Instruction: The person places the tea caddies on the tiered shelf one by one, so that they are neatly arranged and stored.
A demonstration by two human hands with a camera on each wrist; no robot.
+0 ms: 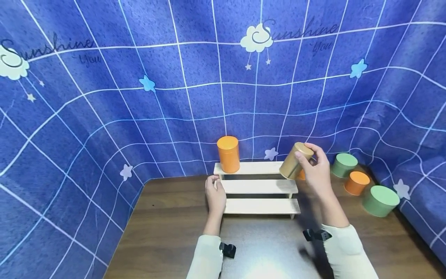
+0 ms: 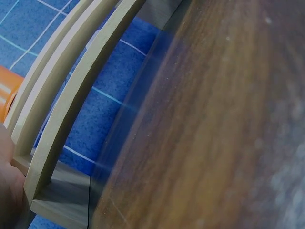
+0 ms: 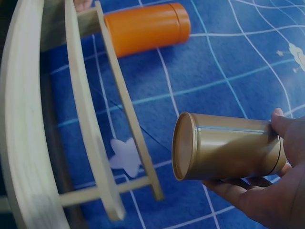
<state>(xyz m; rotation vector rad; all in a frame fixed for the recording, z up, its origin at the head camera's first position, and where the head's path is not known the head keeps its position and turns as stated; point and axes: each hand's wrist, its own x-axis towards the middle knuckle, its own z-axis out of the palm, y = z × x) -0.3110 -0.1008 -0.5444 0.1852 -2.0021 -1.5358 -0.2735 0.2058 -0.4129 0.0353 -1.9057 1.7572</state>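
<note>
My right hand [image 1: 317, 174] grips a gold cylindrical tin [image 1: 294, 162] near its lidded upper end, thumb on one side and fingers on the other. The tin leans, its base close over the right end of the top step. In the right wrist view the tin's round bottom [image 3: 183, 147] faces the pale wooden three-step rack [image 3: 88, 109]. At the rack's left end, my left hand [image 1: 215, 197] holds the side with bent fingers. A tall orange tin [image 1: 229, 155] stands upright on the left of the top step [image 1: 261, 167].
Right of the rack, two green tins [image 1: 381, 201] [image 1: 344, 164] and a short orange tin [image 1: 357, 183] stand on the brown wooden table [image 1: 167, 217]. Another orange thing [image 1: 301, 175] is partly hidden behind the gold tin. A blue gridded curtain [image 1: 195, 97] hangs behind and at both sides.
</note>
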